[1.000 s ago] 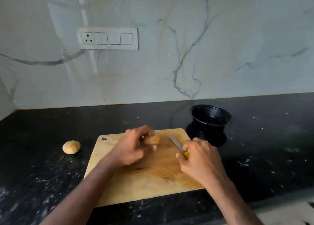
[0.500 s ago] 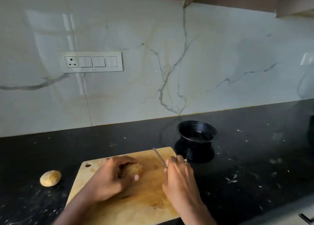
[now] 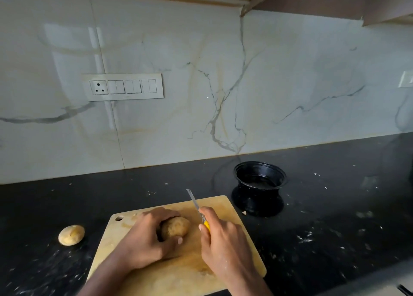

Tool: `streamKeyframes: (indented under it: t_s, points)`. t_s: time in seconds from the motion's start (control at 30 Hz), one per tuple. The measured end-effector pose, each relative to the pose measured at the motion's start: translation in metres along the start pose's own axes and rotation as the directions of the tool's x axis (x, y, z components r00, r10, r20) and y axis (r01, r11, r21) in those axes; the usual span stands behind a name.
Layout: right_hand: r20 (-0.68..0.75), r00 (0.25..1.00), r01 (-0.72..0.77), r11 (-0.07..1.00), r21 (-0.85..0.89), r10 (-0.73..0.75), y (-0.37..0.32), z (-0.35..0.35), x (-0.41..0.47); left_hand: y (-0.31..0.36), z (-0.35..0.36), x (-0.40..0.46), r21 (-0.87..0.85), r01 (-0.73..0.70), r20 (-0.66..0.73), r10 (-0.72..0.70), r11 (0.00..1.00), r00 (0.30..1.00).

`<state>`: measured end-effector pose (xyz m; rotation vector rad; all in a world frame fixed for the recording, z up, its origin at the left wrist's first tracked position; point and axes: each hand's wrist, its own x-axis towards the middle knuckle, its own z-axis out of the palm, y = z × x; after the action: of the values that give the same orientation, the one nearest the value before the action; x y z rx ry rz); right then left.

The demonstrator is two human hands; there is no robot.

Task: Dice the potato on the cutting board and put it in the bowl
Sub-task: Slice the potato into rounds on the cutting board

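A brown potato lies on the wooden cutting board near its middle. My left hand curls over the potato from the left and holds it down. My right hand grips a knife by its yellow handle; the thin blade points up and away, just right of the potato and clear of it. A black bowl stands on the counter beyond the board's right corner, with no potato pieces visible inside.
A second potato lies on the black counter left of the board. A marble wall with a switch panel rises behind. A small scrap sits beside the bowl's base.
The camera has tilted up, so the board and hands sit lower in view. My right hand has raised the knife blade beside the potato; my left hand keeps its hold.
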<state>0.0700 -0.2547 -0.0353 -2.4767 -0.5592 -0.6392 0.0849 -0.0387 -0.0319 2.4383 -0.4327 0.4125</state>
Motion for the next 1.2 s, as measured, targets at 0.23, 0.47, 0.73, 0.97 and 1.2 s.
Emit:
streamKeyframes:
  t_s: [0.23, 0.47, 0.73, 0.97, 1.2]
  points:
    - [-0.040, 0.999, -0.007, 0.998, 0.059, 0.010, -0.005, -0.009, 0.001, 0.006, -0.001, -0.001, 0.017, 0.026, -0.013, -0.025, 1.000, 1.000]
    - [-0.018, 0.999, -0.030, 0.994, 0.101, 0.032, -0.012, -0.002, -0.008, 0.004, 0.000, 0.000, 0.005, 0.034, -0.039, -0.034, 0.999, 0.999]
    - [0.021, 0.997, -0.071, 0.992, 0.103, 0.069, -0.010, -0.001, -0.006, 0.005, 0.001, 0.000, -0.020, -0.006, -0.039, 0.005, 1.000, 0.999]
    - [0.001, 0.997, -0.079, 0.989, 0.125, 0.080, -0.009, -0.001, -0.001, 0.003, 0.000, 0.000, 0.008, 0.025, -0.091, -0.024, 1.000, 0.996]
    - [0.041, 0.994, -0.103, 0.988, 0.113, 0.099, -0.009, -0.001, 0.000, 0.000, 0.002, 0.001, 0.022, 0.011, -0.133, -0.008, 1.000, 0.991]
